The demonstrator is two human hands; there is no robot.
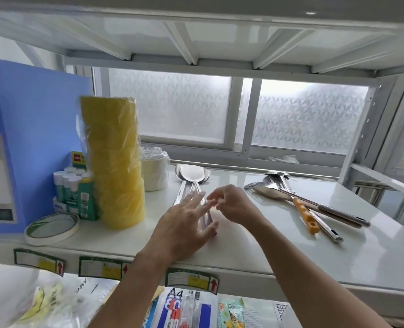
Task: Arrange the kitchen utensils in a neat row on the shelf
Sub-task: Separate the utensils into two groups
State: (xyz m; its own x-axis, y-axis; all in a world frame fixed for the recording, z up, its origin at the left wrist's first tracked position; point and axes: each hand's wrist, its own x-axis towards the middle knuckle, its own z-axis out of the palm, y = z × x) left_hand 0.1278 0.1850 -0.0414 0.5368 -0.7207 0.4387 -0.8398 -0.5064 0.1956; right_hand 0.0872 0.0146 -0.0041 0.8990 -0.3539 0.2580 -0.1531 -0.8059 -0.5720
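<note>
Left: tape stack (115, 162) and glue (73, 185) crowd that end, so we start the row mid-shelf (338, 256). Spatulas (191, 176) lie parallel there. Left hand (184, 223) flat and open, steadying their handles; right hand (231, 204) pinching at them, hold unclear. Right: unsorted pile (298, 197), crossed, awaiting lineup.

On the shelf (255, 237), three spoons (191, 176) lie side by side, with their bowls behind the fingers (196, 200) and their handles under them. Right of the fingers, a pile of utensils (298, 200) lies crossed over each other. Left of the fingers stands a tall stack of tape rolls (115, 166), with glue sticks (70, 185) further left.
</note>
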